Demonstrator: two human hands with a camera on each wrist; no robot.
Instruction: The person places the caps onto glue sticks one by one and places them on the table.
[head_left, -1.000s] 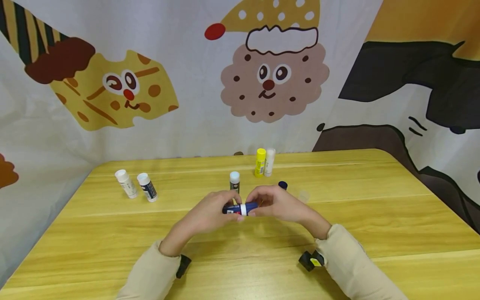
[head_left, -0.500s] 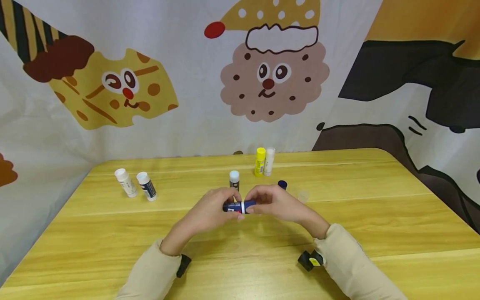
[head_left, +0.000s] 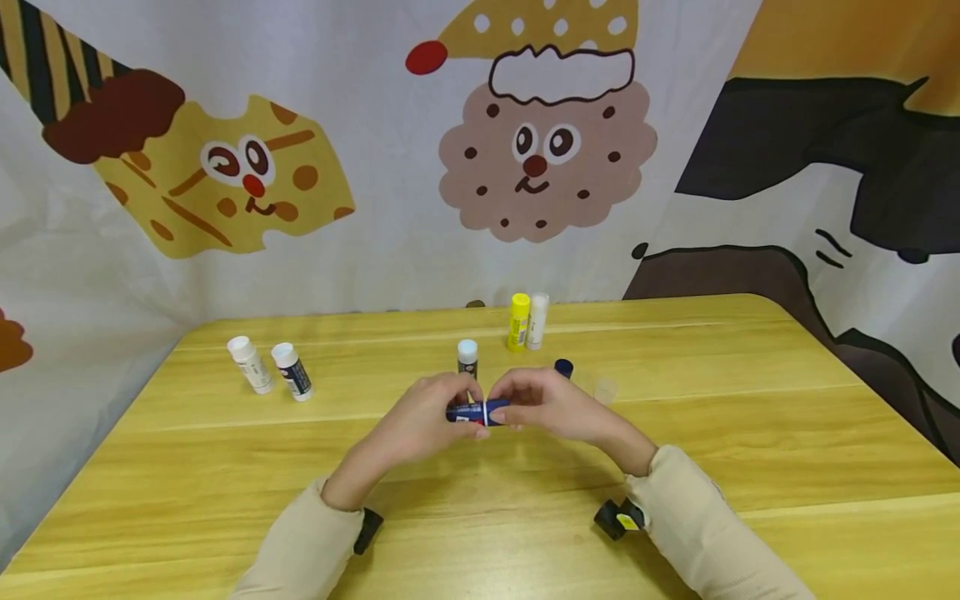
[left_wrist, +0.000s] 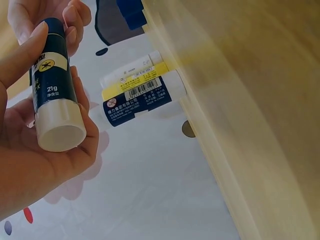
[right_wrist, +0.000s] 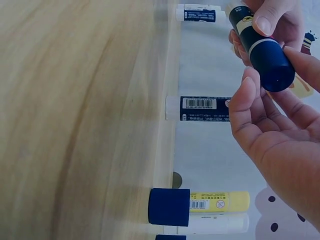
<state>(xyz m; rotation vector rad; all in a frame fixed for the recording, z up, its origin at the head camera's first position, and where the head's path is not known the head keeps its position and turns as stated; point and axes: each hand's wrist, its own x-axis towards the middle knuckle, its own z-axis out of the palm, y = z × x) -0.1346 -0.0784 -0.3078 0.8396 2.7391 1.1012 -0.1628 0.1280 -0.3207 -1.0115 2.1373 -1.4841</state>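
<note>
Head view: I am holding a navy glue stick (head_left: 467, 413) crosswise above the tabletop (head_left: 480, 525). My left hand (head_left: 427, 421) is pinching its body between thumb and fingers; my right hand (head_left: 551, 406) is pinching the opposite end. A thin white band is showing between the two grips. Just beyond, a white-topped glue stick (head_left: 467, 353) is standing, its lower part hidden. Farther back, a yellow glue stick (head_left: 518, 322) and a white glue stick (head_left: 537, 321) are standing side by side. A dark blue cap (head_left: 564, 367) is resting behind my right hand.

Left wrist view: my left thumb is pressing on the tube, the fingers are curling beneath, and the white base (left_wrist: 61, 125) is facing the lens. The label is reading "21g".

Right wrist view: the navy end is pointing toward the lens, my right fingers are surrounding it, and the dark blue cap is overlapping the yellow glue stick in sight.
</note>
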